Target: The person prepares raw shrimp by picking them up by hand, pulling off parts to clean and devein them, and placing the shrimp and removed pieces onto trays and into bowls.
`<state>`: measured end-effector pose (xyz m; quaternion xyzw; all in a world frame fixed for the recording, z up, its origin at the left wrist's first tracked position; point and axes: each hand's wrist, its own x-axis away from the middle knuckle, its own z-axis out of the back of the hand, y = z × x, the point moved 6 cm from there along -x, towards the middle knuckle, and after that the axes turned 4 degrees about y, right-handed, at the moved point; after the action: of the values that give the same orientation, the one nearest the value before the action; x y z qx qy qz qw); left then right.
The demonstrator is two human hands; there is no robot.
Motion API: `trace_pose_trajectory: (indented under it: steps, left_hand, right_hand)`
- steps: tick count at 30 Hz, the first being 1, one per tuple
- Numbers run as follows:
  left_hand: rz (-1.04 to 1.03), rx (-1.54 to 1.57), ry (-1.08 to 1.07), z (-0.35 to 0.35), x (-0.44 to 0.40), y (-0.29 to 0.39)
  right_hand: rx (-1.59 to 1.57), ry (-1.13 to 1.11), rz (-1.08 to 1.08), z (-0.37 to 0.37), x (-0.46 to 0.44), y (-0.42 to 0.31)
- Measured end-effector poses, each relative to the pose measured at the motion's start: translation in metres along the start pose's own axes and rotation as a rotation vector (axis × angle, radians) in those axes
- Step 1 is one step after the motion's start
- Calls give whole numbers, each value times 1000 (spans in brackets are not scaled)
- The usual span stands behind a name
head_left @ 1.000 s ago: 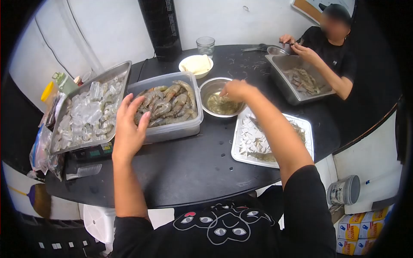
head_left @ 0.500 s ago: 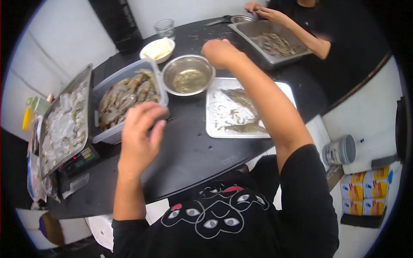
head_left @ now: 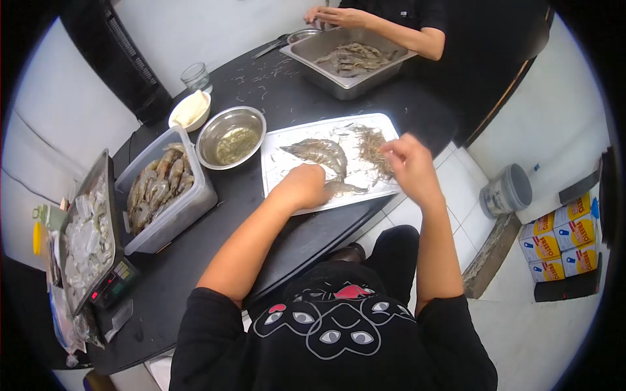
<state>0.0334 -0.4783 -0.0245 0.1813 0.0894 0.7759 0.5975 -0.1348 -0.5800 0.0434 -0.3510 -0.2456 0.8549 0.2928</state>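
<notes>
Station: 1 dark table point(head_left: 228, 215), 1 white tray point(head_left: 274, 174) near the front edge. On tray: min. 2 whole shrimp, i.e. 1 lg. shrimp point(head_left: 319, 151) lying curved abt. mid-tray, plus 1 lower shrimp point(head_left: 345, 189) by the near edge, partly behind the L hand. Also 1 heap of thin scraps point(head_left: 370, 153), R side of tray; pcs. too many & too fine to count.

Hands, 2 obs.: L hand point(head_left: 301, 186) is over the near edge of tray, beside lower shrimp, fingers bent down & mostly hidden; cannot tell if they grasp it. R hand point(head_left: 414, 171) is at R end of tray, just beside the scraps, thumb & fingers curled inward; cannot tell if anything is pinched.

L of tray: 1 metal bowl point(head_left: 214, 133) w/ cloudy liquid; 1 sm. white bowl point(head_left: 197, 125) w/ pale contents; 1 glass point(head_left: 195, 78); 1 plastic tub point(head_left: 186, 212) w/ many shrimp, overlapping, no exact ct. Far L: 1 ice pan point(head_left: 108, 195), tilted in view, on 1 scale point(head_left: 116, 279).

Far side: 1 deep metal pan point(head_left: 339, 86) w/ more shrimp, uncounted; 1 co-worker point(head_left: 398, 34), both hands above 1 sm. metal bowl point(head_left: 301, 36), next to pan.

Floor, R: 1 bucket point(head_left: 505, 190), approx. 6 cartons point(head_left: 562, 242) stacked.
</notes>
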Motion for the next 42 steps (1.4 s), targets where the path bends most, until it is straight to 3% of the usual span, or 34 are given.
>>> trace_pose_trajectory:
  steps: [2, 5, 8, 11, 14, 16, 20, 23, 26, 29, 31, 34, 38, 40, 42]
  left_hand:
    - [-31, 37, -43, 0, 2, 1]
    - [-172, 215, 155, 4, 11, 4]
    - [-122, 423, 230, 8, 17, -2]
    - [-275, 708, 435, 5, 21, -8]
    - [-192, 1092, 335, -4, 19, -13]
    - [-259, 1064, 441, 3, 21, -8]
    - [-145, 1495, 322, -11, 21, -5]
    - [13, 1630, 317, -21, 18, -2]
    - [115, 1890, 207, -32, 16, -3]
    - [107, 2129, 139, -34, 13, -7]
    - [191, 2179, 189, -31, 16, -8]
    - [240, 2111, 202, -27, 20, -6]
    - [185, 2061, 16, -27, 24, 3]
    - [78, 2094, -94, -30, 22, 4]
    - [101, 2090, -104, -30, 23, 3]
  right_hand:
    - [-65, -20, -32, -2, 14, 2]
    - [-288, -85, -38, -21, 29, -3]
    - [-369, -135, -21, -39, 34, -13]
    - [-435, -140, -8, -54, 35, -21]
    - [-493, -110, 28, -61, 34, -27]
    - [-591, -128, -57, -66, 34, -30]
    - [-633, -178, -179, -71, 35, -32]
    - [-695, -59, -41, -72, 32, -44]
    - [-492, -174, -121, -68, 30, -52]
    - [-336, 65, 229, -53, 24, -70]
    - [-299, 21, 255, -57, 27, -73]
    - [-148, -29, 318, -61, 34, -79]
    - [91, -14, 432, -60, 40, -91]
    - [89, 53, 461, -53, 38, -91]
    - [55, 122, 458, -44, 35, -92]
